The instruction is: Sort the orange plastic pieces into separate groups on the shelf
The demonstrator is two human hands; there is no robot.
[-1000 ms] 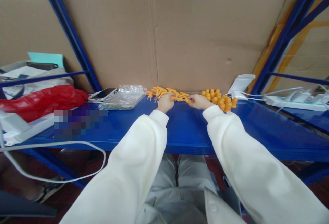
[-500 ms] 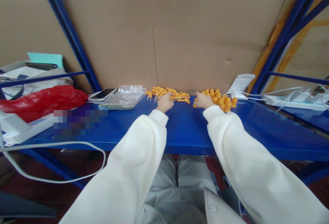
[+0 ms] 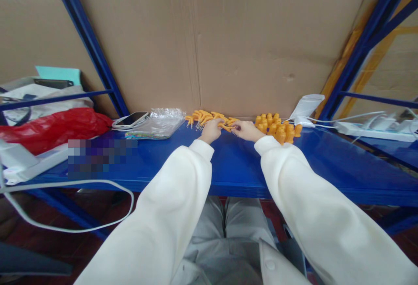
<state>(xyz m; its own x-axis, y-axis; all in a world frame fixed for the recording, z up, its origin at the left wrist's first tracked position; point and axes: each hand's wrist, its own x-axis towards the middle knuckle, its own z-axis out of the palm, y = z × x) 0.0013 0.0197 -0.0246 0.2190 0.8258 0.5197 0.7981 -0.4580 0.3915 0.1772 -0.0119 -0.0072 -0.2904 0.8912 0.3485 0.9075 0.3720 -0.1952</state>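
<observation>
On the blue shelf, a heap of orange branching keychains (image 3: 200,116) with small metal chains lies beyond my hands. My left hand (image 3: 210,131) is closed at the near right side of this heap, its fingertips partly hidden. Close to its right, my right hand (image 3: 248,131) has its thumb and fingers pinched together. Between the two hands shows an orange keychain (image 3: 226,127) with a bit of chain, and the fingers of both hands meet on it. Several stubby orange figures (image 3: 276,126) stand in a group just right of my right hand.
Left of the heap lie a stack of clear plastic bags (image 3: 160,123) and a phone (image 3: 133,119) with a white cable. Further left are a red plastic bag (image 3: 58,128) and a white power strip (image 3: 39,165). A cardboard sheet (image 3: 228,49) stands behind; a white pouch (image 3: 307,108) leans at right.
My right hand has moved left from the group of orange figures to the keychain by my left hand. The left hand has stayed nearly in place.
</observation>
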